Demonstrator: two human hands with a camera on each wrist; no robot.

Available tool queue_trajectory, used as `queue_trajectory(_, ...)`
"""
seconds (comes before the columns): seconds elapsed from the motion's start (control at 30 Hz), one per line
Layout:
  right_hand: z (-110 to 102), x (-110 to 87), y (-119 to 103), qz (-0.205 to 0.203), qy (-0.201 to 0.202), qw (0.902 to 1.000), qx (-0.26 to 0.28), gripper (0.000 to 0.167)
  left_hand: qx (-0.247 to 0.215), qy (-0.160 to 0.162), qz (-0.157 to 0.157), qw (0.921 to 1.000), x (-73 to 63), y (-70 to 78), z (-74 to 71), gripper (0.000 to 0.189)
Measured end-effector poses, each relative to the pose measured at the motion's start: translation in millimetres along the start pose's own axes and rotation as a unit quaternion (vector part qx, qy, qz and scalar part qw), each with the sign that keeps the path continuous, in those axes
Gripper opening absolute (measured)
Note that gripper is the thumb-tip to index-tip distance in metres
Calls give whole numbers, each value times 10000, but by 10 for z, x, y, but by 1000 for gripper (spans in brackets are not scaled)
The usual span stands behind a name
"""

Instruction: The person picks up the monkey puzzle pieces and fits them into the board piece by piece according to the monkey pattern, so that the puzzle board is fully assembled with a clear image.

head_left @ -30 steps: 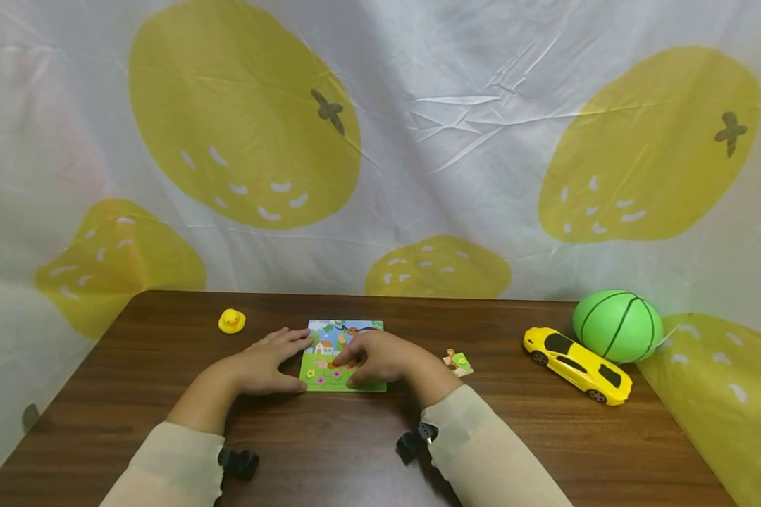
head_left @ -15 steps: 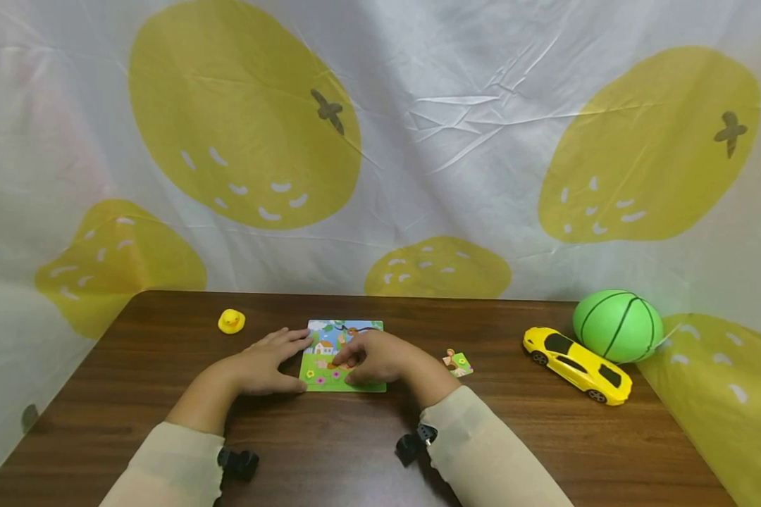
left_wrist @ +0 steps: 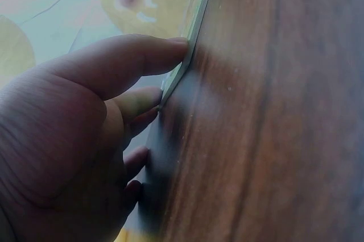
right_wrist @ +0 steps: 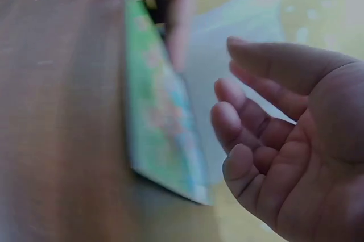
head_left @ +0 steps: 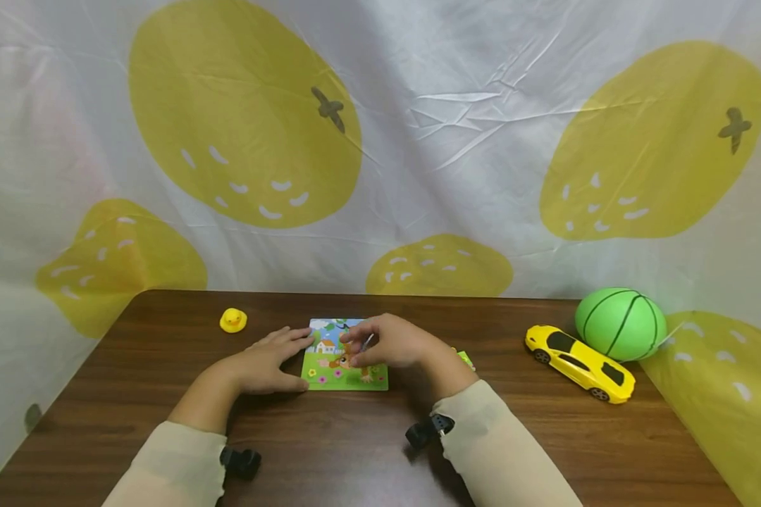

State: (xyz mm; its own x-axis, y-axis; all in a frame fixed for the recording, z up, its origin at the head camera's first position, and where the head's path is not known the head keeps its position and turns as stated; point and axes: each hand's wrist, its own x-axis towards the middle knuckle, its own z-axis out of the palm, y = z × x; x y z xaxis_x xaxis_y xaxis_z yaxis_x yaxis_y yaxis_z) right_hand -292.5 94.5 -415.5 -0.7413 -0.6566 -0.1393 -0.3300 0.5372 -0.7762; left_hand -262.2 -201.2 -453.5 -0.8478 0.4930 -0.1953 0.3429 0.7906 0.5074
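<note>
A square jigsaw puzzle (head_left: 349, 382) with a house, flowers and an animal lies flat on the brown table. My left hand (head_left: 263, 364) rests along its left side, thumb at the near corner and fingers spread at the edge; the left wrist view shows the thumb (left_wrist: 153, 55) touching the board's edge. Above the puzzle's right part hovers my right hand (head_left: 393, 343), fingers loosely bent. Nothing shows between those fingers (right_wrist: 244, 114) in the right wrist view, and they stand apart from the board (right_wrist: 151, 100). A loose puzzle piece (head_left: 466, 360) lies to the right, partly hidden by my right forearm.
A yellow rubber duck (head_left: 233, 320) sits at the back left of the table (head_left: 330, 451). At the right, a yellow toy car (head_left: 579, 364) stands beside a green ball (head_left: 620, 324). A white curtain (head_left: 437, 162) printed with yellow fruit hangs behind the table.
My right hand has lifted off the puzzle and shifted slightly right, uncovering the animal picture and now covering more of the loose piece. The left hand stays in place.
</note>
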Motion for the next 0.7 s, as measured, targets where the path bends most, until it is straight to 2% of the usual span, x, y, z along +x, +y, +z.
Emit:
queue_trajectory(0.13, -192, -160, -53, -151, 343, 9993, 61, 45, 11, -3, -9, 10000, -2, 13, 1, 93)
queue_trajectory(0.3, -418, -413, 34, -109, 742, 9971, 137, 41, 17, 8, -10, 10000, -1, 7, 2, 93)
queue_trajectory(0.47, -619, -650, 211, 128, 1019, 9947, 99, 41, 31, 19, 3, 10000, -8, 8, 3, 93)
queue_trajectory(0.7, -804, -917, 574, 393, 1061, 9936, -59, 45, -1, -31, -25, 10000, -15, 10, 3, 93)
